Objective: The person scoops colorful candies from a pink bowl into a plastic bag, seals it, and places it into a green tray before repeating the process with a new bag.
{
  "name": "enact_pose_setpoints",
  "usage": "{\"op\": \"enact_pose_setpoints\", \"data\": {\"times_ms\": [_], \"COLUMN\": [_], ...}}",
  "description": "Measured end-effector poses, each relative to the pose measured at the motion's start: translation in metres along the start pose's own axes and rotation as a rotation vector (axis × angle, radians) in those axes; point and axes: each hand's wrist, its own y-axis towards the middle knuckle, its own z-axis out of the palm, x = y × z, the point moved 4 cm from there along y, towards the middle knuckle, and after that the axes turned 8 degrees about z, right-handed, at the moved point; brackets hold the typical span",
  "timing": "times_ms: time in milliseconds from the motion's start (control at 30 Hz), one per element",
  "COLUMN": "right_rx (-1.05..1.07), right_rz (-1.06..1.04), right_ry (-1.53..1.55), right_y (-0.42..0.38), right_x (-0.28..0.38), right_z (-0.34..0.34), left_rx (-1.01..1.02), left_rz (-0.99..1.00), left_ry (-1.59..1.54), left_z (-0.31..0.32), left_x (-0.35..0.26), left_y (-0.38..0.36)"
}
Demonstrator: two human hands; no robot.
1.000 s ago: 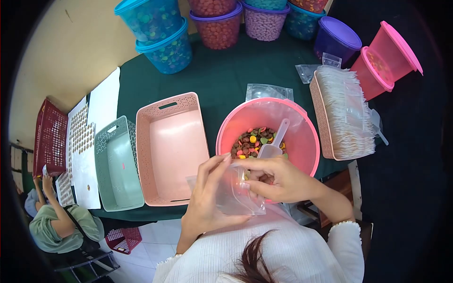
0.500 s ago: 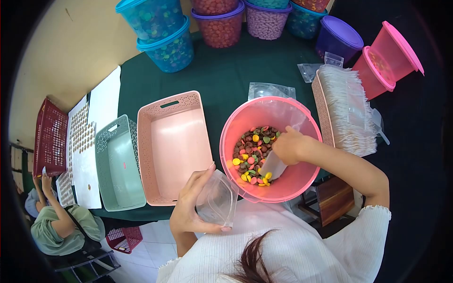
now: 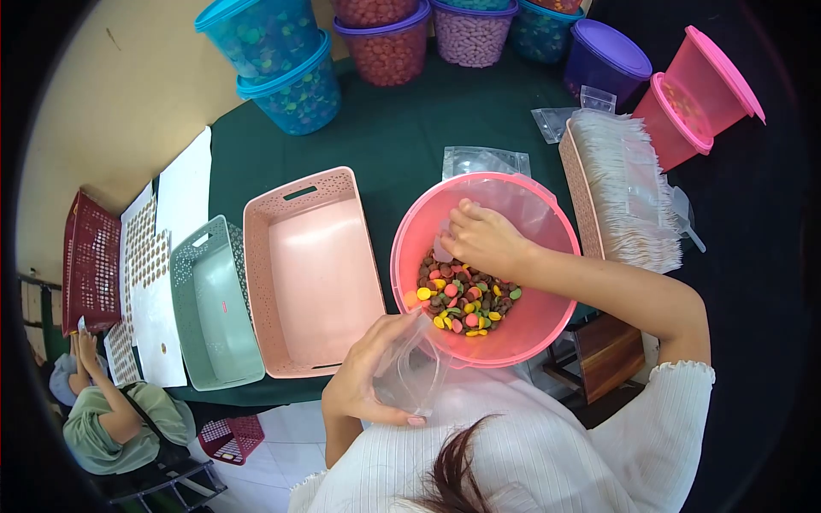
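"Which two baskets are being kept nearest, left of the pink bucket (image 3: 547,299)?"
"One green basket (image 3: 218,316), one pink basket (image 3: 316,282)."
"And held?"
"Near its rim, one clear bag (image 3: 406,376) is being gripped by the left hand (image 3: 363,376); inside, one scoop (image 3: 442,249) by the right hand (image 3: 487,241)."

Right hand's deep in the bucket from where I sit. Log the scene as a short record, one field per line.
left hand: grips a clear pouch at the bucket's near-left rim
right hand: inside the pink bucket, on a pale scoop, mostly hidden by the fingers
bucket contents: brown, yellow, pink and green pieces
left of bucket: pink basket, then green basket
right of bucket: basket packed with packets
far side: lidded tubs, several stacked
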Motion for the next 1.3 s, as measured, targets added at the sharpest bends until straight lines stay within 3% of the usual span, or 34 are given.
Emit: {"op": "enact_pose_setpoints", "data": {"times_ms": [67, 100, 167, 200, 267, 300, 500, 733, 800, 833, 900, 933, 1000, 1133, 1233, 1267, 1300], "right_rx": [0.104, 0.105, 0.509, 0.509, 0.945, 1.042, 1.193, 1.172, 1.081, 1.077, 0.970, 0.967, 0.748, 0.746, 0.675, 0.606, 0.536], "right_rz": [0.212, 0.211, 0.257, 0.254, 0.180, 0.172, 0.138, 0.100, 0.118, 0.115, 0.234, 0.231, 0.266, 0.319, 0.321, 0.343, 0.366], "right_ry": [-0.112, -0.111, -0.263, -0.263, -0.183, -0.142, 0.280, 0.646, 0.924, 0.916, 1.215, 1.209, 1.262, 1.273, 1.314, 1.344, 1.375], "right_y": [-0.002, -0.004, -0.012, -0.014, -0.028, -0.030, -0.033, -0.035, -0.034, -0.035, -0.034, -0.036, -0.032, -0.034, -0.039, -0.042, -0.044], "right_x": [-0.002, 0.001, 0.002, 0.003, 0.007, 0.007, -0.008, -0.021, -0.023, -0.024, -0.026, -0.025, -0.027, -0.038, -0.052, -0.058, -0.066], "right_z": [0.003, 0.002, 0.012, 0.013, 0.029, 0.030, 0.018, 0.012, 0.005, 0.003, -0.002, 0.000, 0.001, -0.012, -0.022, -0.029, -0.037], "left_rx": [0.011, 0.024, 0.022, 0.022, 0.013, 0.007, 0.004, 0.006, 0.003, -0.004, -0.120, -0.124, -0.072, -0.037, -0.417, -0.421, -0.897], "left_rz": [0.001, 0.004, -0.002, -0.010, -0.028, -0.045, -0.035, -0.037, -0.035, -0.030, -0.060, -0.055, -0.026, 0.055, 0.441, 0.446, 0.222], "left_ry": [0.004, 0.008, 0.011, 0.015, 0.018, 0.019, 0.007, 0.001, -0.009, -0.003, -0.102, -0.098, -0.095, -0.031, 0.023, 0.027, -0.355], "left_z": [0.000, 0.000, 0.000, 0.000, 0.001, 0.001, 0.002, 0.003, 0.003, 0.004, 0.004, 0.004, 0.002, -0.008, -0.026, -0.031, -0.054], "left_x": [-0.002, -0.003, -0.003, -0.003, -0.002, -0.001, 0.000, 0.000, 0.000, -0.001, -0.003, -0.002, 0.001, -0.008, -0.030, -0.029, -0.013], "left_y": [0.002, 0.003, 0.003, 0.003, 0.003, 0.003, 0.005, 0.001, 0.000, 0.000, -0.001, -0.002, -0.004, -0.005, -0.005, -0.008, -0.022]}}
